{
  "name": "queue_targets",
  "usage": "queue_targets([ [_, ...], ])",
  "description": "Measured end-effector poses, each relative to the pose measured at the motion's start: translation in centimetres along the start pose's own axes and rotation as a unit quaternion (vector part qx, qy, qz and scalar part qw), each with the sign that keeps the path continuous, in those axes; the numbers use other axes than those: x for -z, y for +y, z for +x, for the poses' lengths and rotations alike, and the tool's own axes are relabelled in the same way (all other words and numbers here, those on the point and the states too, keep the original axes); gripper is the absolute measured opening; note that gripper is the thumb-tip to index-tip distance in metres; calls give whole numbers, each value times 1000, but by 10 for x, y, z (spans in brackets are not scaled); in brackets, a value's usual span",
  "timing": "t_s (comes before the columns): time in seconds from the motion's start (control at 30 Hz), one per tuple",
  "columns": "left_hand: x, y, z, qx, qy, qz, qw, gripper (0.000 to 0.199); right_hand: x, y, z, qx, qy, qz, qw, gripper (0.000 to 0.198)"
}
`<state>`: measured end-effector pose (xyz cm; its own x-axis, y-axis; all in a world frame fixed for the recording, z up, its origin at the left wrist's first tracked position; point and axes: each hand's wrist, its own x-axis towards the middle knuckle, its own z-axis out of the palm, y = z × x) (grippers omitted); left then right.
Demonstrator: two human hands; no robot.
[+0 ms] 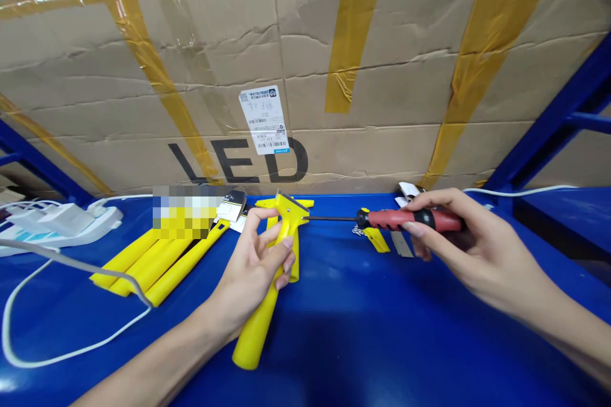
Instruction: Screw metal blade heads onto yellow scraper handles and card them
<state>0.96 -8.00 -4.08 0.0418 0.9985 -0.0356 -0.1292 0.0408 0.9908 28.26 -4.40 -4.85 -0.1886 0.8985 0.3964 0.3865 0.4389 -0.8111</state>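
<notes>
My left hand (pixel 260 257) is wrapped round a yellow scraper (pixel 258 324), just below its head, with the handle slanting down towards me. A metal blade edge shows at the top of the head. In my right hand (pixel 470 248) is a screwdriver (pixel 401 220) with a red and black handle, held level and pointing left. Its thin shaft reaches the right side of the scraper head; whether the tip touches a screw I cannot tell. Behind the held scraper, more yellow scraper parts lie on the blue surface, partly hidden by my fingers.
Several yellow scrapers (pixel 165 261) with card tags lie at the left. A white power strip (pixel 95 226) with plugs and looping cable (pixel 71 356) sits farther left. A small yellow piece (pixel 378 239) and grey blade (pixel 401 244) lie under the screwdriver. A taped cardboard box (pixel 391 146) stands behind.
</notes>
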Motion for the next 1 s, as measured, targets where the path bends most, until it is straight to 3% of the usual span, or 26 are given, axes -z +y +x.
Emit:
queue_targets([
  [0.13, 2, 0, 0, 0, -18, 4, 1000, 39, -4, 4, 2, -38, 28, 6, 999, 25],
  [0.37, 3, -2, 1, 11, -18, 6, 1000, 38, 6, 3, 5, 4, -4, -21, 1000, 34],
  [0.5, 3, 1, 0, 1, -26, 18, 1000, 38, 4, 2, 6, -60, 16, 5, 998, 31],
  [0.57, 3, 2, -2, -4, -20, 24, 1000, 40, 5, 3, 6, -76, -2, 36, 996, 33],
  [0.7, -1, 2, -3, 2, 0, 27, 1000, 42, 10, 6, 7, -32, -79, 150, 985, 36],
  [0.8, -4, 1, -3, 5, 2, 26, 1000, 44, 9, 9, 7, -31, -48, 121, 991, 26],
  [0.9, -5, 2, -4, 1, 3, 28, 1000, 44, 7, 11, 7, -65, 12, 51, 997, 29],
  [1.0, -1, 3, -4, -15, 0, 30, 999, 41, 8, 13, 7, -60, -35, 91, 993, 34],
])
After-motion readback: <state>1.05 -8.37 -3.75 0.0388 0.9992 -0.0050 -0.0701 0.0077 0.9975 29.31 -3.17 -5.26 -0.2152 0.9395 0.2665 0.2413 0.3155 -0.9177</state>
